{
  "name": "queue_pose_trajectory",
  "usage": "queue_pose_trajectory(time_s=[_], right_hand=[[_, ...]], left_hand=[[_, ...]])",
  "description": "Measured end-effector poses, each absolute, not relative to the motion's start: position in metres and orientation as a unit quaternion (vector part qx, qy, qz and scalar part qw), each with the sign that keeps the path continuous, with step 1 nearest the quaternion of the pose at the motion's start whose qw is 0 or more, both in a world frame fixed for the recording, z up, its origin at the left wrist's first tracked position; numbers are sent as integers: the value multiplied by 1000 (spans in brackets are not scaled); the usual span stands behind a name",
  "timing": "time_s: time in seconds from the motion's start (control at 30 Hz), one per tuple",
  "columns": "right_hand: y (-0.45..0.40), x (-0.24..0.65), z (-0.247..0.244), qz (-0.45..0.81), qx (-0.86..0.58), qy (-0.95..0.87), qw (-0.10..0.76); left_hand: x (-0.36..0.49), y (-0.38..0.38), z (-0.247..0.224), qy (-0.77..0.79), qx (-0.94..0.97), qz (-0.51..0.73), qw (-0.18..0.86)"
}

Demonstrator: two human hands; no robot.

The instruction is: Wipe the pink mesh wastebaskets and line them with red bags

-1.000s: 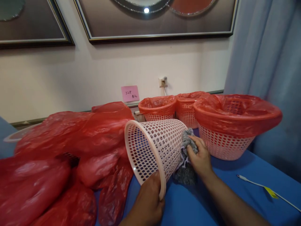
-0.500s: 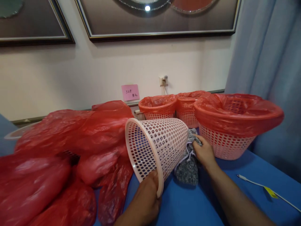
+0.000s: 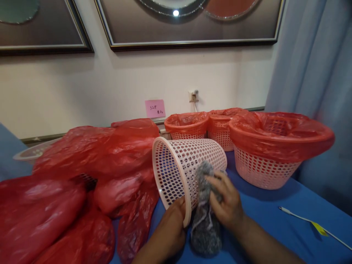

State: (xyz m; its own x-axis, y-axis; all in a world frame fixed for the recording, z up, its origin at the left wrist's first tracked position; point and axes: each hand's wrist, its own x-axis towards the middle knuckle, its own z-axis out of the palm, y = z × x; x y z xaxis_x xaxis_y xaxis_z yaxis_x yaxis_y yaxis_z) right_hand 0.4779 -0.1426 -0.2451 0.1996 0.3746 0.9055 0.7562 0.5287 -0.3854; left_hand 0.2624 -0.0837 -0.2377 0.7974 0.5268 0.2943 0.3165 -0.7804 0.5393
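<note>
A pale pink perforated plastic basket [image 3: 202,152] lies tipped on its side, its mouth turned to the left. My left hand [image 3: 173,227] grips the near lower part of its rim, fingers partly hidden inside. In my right hand [image 3: 227,200] is a grey knitted cloth [image 3: 206,234] with a pale lilac drawstring. The fingers press the cloth's bunched upper part against the basket's side, and the rest hangs down to the blue table.
Several red plastic bags [image 3: 90,157] cover the left side of the blue table [image 3: 255,227]. Red-lined baskets [image 3: 269,172] stand behind and to the right. A white cable [image 3: 298,216] with a yellow tag lies at the right. A pink note [image 3: 154,109] is on the wall.
My right hand has moved the grey cloth from the basket's base end toward its rim, nearer to me. My left hand still holds the rim.
</note>
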Motion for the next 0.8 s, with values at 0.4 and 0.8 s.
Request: queue_pose_trajectory(time_s=[0.4,0.8], right_hand=[[-155,473,-237,-141,-400,-680,598],[-168,470,-234,-159,-443,-607,640]], left_hand=[[248,-98,-256,260,840,386,279],[264,-113,-216,204,904,280,252]])
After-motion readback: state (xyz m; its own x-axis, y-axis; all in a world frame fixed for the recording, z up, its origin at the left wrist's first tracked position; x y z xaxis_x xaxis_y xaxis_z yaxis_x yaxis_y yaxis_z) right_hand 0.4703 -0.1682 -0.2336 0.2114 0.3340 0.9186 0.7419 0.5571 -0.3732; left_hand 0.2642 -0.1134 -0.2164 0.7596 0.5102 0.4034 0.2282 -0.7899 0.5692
